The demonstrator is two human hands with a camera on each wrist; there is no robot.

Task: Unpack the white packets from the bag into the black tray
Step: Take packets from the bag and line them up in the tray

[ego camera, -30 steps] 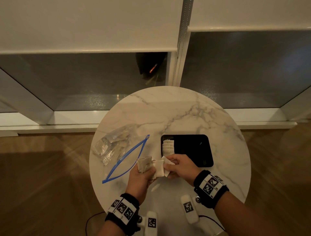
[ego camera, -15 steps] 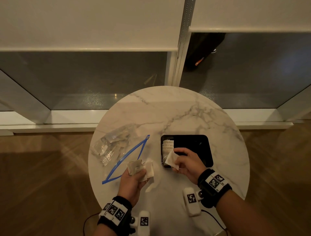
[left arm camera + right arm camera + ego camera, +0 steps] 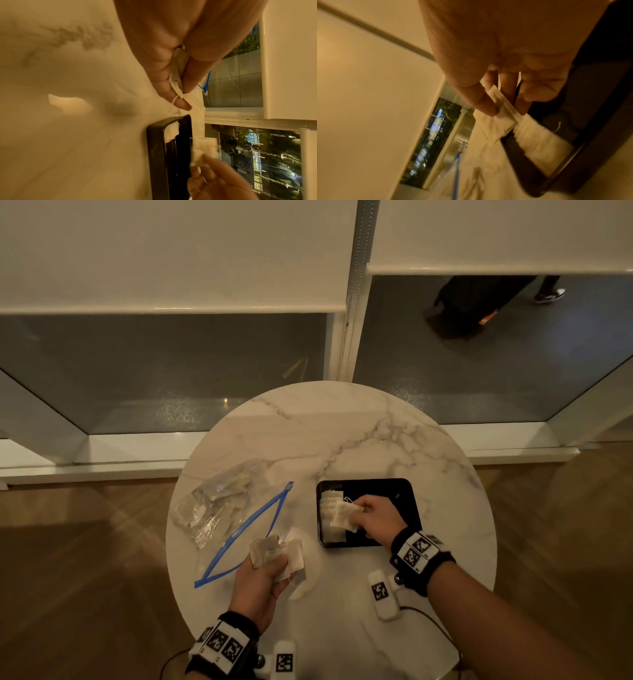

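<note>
A black tray [image 3: 409, 498] sits on the round marble table [image 3: 342, 433], with a row of white packets [image 3: 329, 505] along its left side. My right hand [image 3: 371, 517] is over the tray and pinches one white packet [image 3: 342, 517] between thumb and fingers; the right wrist view shows the same packet [image 3: 502, 119] just above the row [image 3: 537, 136]. My left hand [image 3: 263, 577] holds a bunch of several packets [image 3: 279, 553] above the table, left of the tray. The clear bag [image 3: 219, 501] with a blue zip edge [image 3: 246, 534] lies open at the left.
The table's near edge runs close to my wrists. A window sill [image 3: 137, 450] and glass lie beyond the table. Wooden floor [image 3: 85, 559] surrounds it. A dark cable [image 3: 431, 625] trails over the near right part of the table.
My right hand took one packet from the left hand's bunch and carried it right and forward over the tray. The left hand drew back slightly to the left with its bunch.
</note>
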